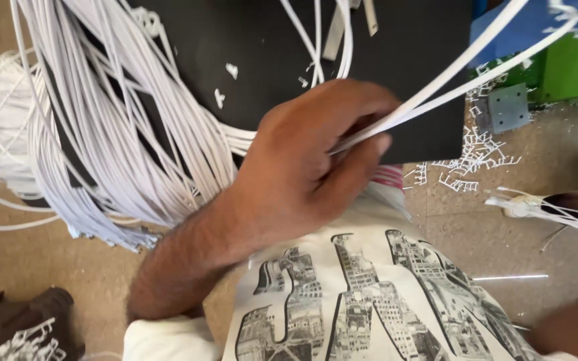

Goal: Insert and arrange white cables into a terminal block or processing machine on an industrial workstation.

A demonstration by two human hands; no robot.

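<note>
- Two thin white plastic strips (449, 80) are being pinched by the left hand (302, 170) at the centre of the view; the fingers (352, 170) are being curled tightly around them, with the thumb being pressed on top.
- The strips are being led from the grip up and to the far right, across the corner of a flat black board (403, 60).
- A large bundle of long white plastic strips (122, 127) is being draped over the left part of the black board, just left of the hand, with its ends hanging toward the near left.
- Small white plastic offcuts (473, 157) are being left scattered on the beige floor (48, 267) to the right of the board, near a small grey metal plate (506, 107).
- The right hand (573, 331) is being shown only as a blurred edge at the near right corner; its finger state cannot be told.
</note>
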